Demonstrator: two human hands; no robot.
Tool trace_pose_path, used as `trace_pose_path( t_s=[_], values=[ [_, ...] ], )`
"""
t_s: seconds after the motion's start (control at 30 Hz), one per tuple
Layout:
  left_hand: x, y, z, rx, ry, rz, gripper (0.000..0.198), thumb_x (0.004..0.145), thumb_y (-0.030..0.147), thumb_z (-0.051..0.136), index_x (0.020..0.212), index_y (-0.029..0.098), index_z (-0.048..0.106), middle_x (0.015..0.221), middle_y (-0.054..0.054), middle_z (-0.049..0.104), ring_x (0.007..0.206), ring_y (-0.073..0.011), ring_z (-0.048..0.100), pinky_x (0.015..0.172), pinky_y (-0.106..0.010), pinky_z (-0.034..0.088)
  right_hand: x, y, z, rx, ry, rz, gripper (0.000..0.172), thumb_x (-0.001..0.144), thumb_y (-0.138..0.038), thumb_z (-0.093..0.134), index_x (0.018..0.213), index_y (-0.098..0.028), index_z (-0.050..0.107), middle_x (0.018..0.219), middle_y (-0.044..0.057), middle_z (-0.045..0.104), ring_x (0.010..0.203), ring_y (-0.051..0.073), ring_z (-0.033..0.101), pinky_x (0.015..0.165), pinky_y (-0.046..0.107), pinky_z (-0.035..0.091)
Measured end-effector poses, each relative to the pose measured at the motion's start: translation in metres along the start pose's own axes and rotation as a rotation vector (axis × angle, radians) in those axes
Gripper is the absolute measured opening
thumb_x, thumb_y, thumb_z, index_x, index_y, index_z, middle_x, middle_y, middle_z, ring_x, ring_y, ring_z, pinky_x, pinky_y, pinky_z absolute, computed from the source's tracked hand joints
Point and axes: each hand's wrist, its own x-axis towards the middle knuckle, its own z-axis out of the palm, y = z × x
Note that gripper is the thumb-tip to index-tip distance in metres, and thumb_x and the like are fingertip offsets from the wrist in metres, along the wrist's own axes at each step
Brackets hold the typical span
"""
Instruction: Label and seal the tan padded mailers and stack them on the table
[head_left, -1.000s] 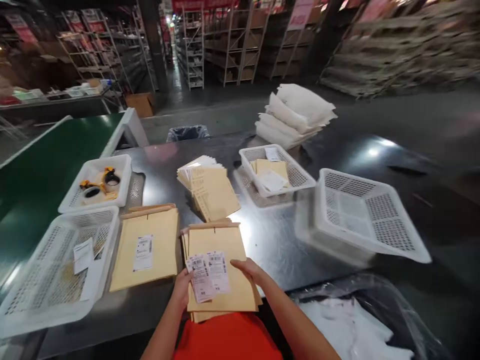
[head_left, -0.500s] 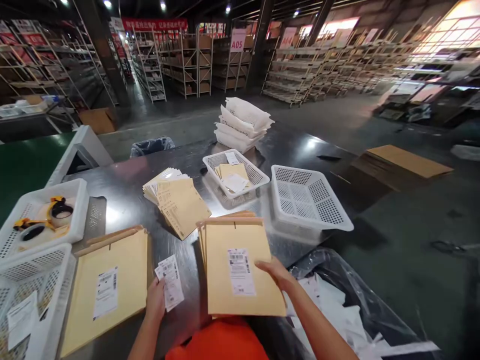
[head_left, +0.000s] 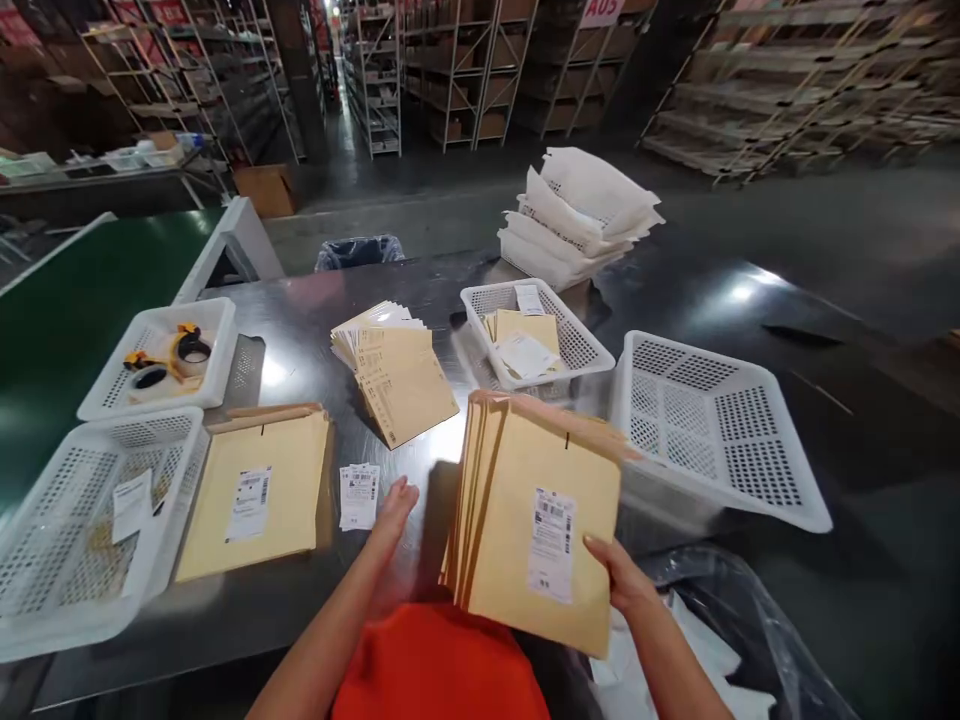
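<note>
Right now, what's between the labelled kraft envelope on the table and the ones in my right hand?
In the head view: shipping labels on the tabletop, then your left hand, then bare tabletop beside the held envelopes.

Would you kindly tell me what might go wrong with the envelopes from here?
The tilted bundle of envelopes is held only by the right hand, at one side, and its left edges are spread, so some might slip out. Its lower right corner is close to the plastic bag of white paper, so a dropped one could land there. The printed slips lie loose near the left hand, which might brush them aside.
</note>
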Motion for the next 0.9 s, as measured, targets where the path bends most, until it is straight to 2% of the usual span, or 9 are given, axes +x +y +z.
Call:
trace_pose_path(
  t_s=[0.1,0.17,0.23,0.33,0.53,0.63,0.77,0.83,0.9],
  values=[
    [-0.019,0.023,0.02,-0.397,-0.297,-0.069,0.066,0.071,0.053,0.072,0.126,0.019,0.056,0.124,-0.015,0.066,0.113,-0.0289,0.064,0.098,-0.042,0.05,0.013,-0.006,0.043,-0.033,-0.14,-0.017,0.049,0.045,-0.037,0.081,0.088,-0.02,0.065,0.088,0.012,0.076,0.08,0.035,0.071,0.074,0.047,0.058],
    [-0.027,0.038,0.015,-0.544,-0.356,-0.099,0.068,0.062,0.043,0.083,0.119,0.015,0.06,0.113,-0.016,0.071,0.103,-0.0296,0.067,0.094,-0.043,0.052,0.017,-0.011,0.065,-0.07,-0.226,-0.017,0.051,0.048,-0.036,0.081,0.093,-0.019,0.065,0.088,0.012,0.076,0.08,0.034,0.072,0.074,0.047,0.058],
    [-0.032,0.047,0.001,-0.553,-0.276,-0.118,0.067,0.055,0.037,0.087,0.111,0.012,0.062,0.102,-0.014,0.074,0.094,-0.0289,0.07,0.09,-0.042,0.054,0.019,-0.016,0.082,-0.098,-0.29,-0.014,0.054,0.049,-0.036,0.082,0.097,-0.018,0.064,0.091,0.012,0.076,0.08,0.033,0.072,0.075,0.046,0.059],
    [-0.038,0.051,-0.021,-0.578,-0.171,-0.154,0.065,0.05,0.035,0.089,0.106,0.012,0.064,0.094,-0.013,0.075,0.092,-0.0308,0.07,0.086,-0.042,0.056,0.017,-0.021,0.098,-0.121,-0.378,-0.014,0.059,0.05,-0.036,0.083,0.104,-0.018,0.064,0.097,0.012,0.075,0.082,0.033,0.072,0.076,0.045,0.059],
    [-0.045,0.04,-0.046,-0.613,-0.046,-0.16,0.043,0.059,0.031,0.079,0.096,0.013,0.066,0.087,-0.011,0.075,0.094,-0.0304,0.07,0.085,-0.04,0.056,-0.003,-0.028,0.13,-0.197,-0.547,-0.062,0.061,0.059,-0.038,0.082,0.113,-0.019,0.062,0.107,0.012,0.073,0.091,0.033,0.07,0.081,0.045,0.058],
    [-0.045,0.038,-0.058,-0.614,-0.059,-0.177,0.043,0.066,0.037,0.073,0.1,0.011,0.068,0.088,-0.012,0.076,0.101,-0.0318,0.068,0.089,-0.041,0.055,-0.015,-0.027,0.151,-0.215,-0.6,-0.122,0.07,0.059,-0.038,0.083,0.121,-0.019,0.057,0.115,0.013,0.07,0.098,0.033,0.069,0.085,0.047,0.057],
    [-0.045,0.038,-0.073,-0.635,-0.11,-0.179,0.067,0.073,0.066,0.06,0.113,0.012,0.066,0.097,-0.013,0.075,0.107,-0.0355,0.065,0.092,-0.046,0.053,-0.026,-0.022,0.174,-0.215,-0.503,-0.223,0.071,0.056,-0.036,0.085,0.118,-0.02,0.056,0.118,0.011,0.069,0.105,0.033,0.066,0.088,0.046,0.055],
    [-0.047,0.039,-0.079,-0.61,-0.168,-0.198,0.074,0.067,0.063,0.068,0.119,0.011,0.062,0.103,-0.016,0.074,0.109,-0.0377,0.064,0.092,-0.049,0.052,-0.032,-0.019,0.182,-0.21,-0.47,-0.251,0.068,0.056,-0.037,0.085,0.115,-0.02,0.057,0.117,0.01,0.069,0.106,0.033,0.065,0.088,0.046,0.055],
    [-0.049,0.039,-0.084,-0.564,-0.158,-0.205,0.077,0.059,0.046,0.079,0.124,0.01,0.059,0.105,-0.017,0.073,0.107,-0.0383,0.065,0.092,-0.05,0.053,-0.038,-0.017,0.186,-0.211,-0.46,-0.26,0.064,0.056,-0.038,0.085,0.112,-0.021,0.058,0.116,0.009,0.07,0.105,0.032,0.066,0.089,0.046,0.055]
  ],
)
